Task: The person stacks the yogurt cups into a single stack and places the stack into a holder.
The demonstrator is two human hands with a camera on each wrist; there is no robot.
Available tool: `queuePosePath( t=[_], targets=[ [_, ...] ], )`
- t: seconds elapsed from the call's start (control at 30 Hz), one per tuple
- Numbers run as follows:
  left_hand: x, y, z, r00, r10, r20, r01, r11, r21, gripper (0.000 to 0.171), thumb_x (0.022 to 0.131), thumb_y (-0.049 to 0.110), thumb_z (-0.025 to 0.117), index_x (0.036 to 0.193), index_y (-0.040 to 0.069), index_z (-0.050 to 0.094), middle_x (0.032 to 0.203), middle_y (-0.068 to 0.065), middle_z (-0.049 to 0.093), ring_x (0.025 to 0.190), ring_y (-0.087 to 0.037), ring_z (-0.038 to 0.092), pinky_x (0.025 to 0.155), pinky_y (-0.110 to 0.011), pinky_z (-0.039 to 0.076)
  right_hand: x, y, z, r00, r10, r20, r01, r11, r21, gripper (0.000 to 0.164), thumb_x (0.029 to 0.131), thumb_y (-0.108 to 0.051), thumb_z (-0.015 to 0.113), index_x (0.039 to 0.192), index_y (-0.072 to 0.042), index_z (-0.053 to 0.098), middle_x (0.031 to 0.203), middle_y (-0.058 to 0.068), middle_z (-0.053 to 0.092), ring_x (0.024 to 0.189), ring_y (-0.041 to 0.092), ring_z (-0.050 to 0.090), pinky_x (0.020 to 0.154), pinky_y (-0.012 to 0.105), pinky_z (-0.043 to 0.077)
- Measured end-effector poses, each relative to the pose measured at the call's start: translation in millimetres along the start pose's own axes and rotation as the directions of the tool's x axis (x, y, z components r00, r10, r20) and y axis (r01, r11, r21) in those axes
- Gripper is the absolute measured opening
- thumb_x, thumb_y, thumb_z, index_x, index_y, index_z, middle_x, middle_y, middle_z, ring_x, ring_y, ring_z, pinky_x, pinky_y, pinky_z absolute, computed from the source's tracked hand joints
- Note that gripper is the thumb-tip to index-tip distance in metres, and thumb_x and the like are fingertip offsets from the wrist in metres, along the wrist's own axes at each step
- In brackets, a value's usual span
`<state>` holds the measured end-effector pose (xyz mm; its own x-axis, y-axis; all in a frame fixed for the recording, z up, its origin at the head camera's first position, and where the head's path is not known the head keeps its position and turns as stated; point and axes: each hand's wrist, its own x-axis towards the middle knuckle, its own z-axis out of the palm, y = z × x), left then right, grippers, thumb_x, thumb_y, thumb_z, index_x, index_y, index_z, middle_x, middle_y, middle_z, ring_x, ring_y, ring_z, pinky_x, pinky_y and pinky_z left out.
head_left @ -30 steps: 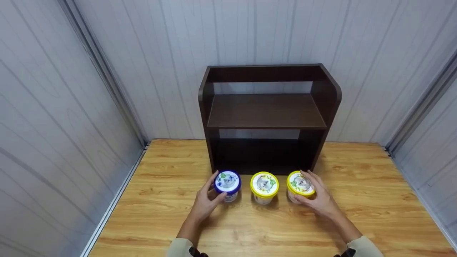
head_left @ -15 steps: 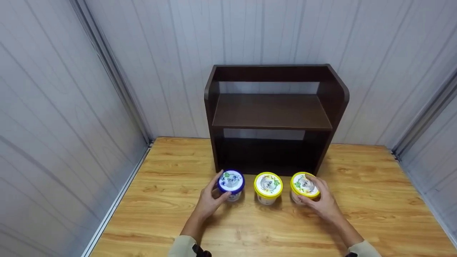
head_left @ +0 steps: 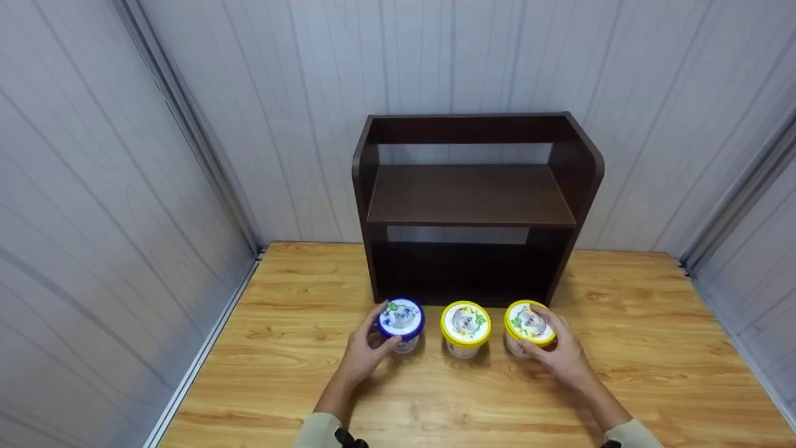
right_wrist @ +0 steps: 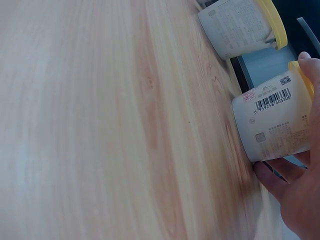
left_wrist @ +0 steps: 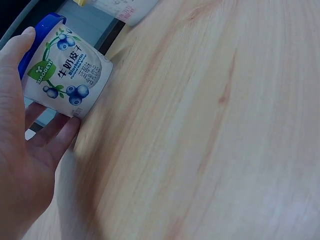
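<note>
Three lidded yogurt cups stand upright in a row on the wooden table. My left hand (head_left: 365, 350) grips the blue-lidded cup (head_left: 400, 318) at the row's left end, thumb on the near side and fingers round the far side. Blueberries are printed on that blue-lidded cup (left_wrist: 70, 70) in the left wrist view. At the right end, my right hand (head_left: 563, 350) holds a yellow-lidded cup (head_left: 521, 322) between thumb and fingers; its barcode side faces the right wrist camera. Between them, untouched, is the middle yellow-lidded cup (head_left: 465, 323).
Directly behind the cups stands a dark brown two-tier shelf (head_left: 471, 194), its back against the pale panelled wall (head_left: 311, 74). Bare wooden table (head_left: 280, 323) extends to both sides and in front. Side walls enclose the table left and right.
The head view has shifted slightly. Both hands keep their grip on the outer cups, and the row stands as before in front of the shelf.
</note>
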<state>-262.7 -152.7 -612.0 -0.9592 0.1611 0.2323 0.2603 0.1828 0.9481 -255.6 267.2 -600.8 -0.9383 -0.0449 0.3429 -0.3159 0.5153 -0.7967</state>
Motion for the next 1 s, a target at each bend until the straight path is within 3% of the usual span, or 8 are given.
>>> queuePosePath(
  t=[0.27, 0.57, 1.0],
  targets=[
    [2.1, -3.2, 1.5, 1.000, 0.013, -0.002, -0.013, 1.000, -0.002, 0.077, 0.091, 0.018, 0.078, 0.156, 0.009, 0.038, 0.142, -0.028, 0.050, 0.124, -0.045, 0.056, 0.101, -0.052, 0.050, 0, 0, 0, 1.000, -0.015, -0.016, 0.015, 1.000, 0.002, 0.074, 0.077, -0.021, 0.091, 0.142, -0.016, 0.057, 0.130, 0.011, 0.056, 0.116, 0.021, 0.052, 0.095, 0.010, 0.034],
    [1.3, -1.6, 0.7, 1.000, -0.021, 0.012, 0.021, 1.000, -0.020, 0.074, 0.092, 0.023, 0.077, 0.155, 0.021, 0.040, 0.143, -0.022, 0.050, 0.126, -0.037, 0.056, 0.102, -0.043, 0.051, 8, -7, 0, 0.997, -0.065, -0.028, 0.066, 0.997, 0.029, 0.074, 0.076, -0.018, 0.091, 0.142, -0.014, 0.057, 0.130, 0.009, 0.057, 0.116, 0.016, 0.051, 0.097, 0.010, 0.034],
    [1.6, -1.5, 0.6, 0.999, -0.051, 0.017, 0.052, 0.998, -0.021, 0.075, 0.091, 0.026, 0.078, 0.155, 0.024, 0.039, 0.143, -0.023, 0.049, 0.126, -0.038, 0.056, 0.103, -0.045, 0.050, 30, -35, -11, 0.994, -0.108, -0.024, 0.109, 0.993, 0.040, 0.074, 0.076, -0.018, 0.091, 0.142, -0.014, 0.057, 0.129, 0.008, 0.055, 0.114, 0.018, 0.051, 0.094, 0.012, 0.039]
  ],
)
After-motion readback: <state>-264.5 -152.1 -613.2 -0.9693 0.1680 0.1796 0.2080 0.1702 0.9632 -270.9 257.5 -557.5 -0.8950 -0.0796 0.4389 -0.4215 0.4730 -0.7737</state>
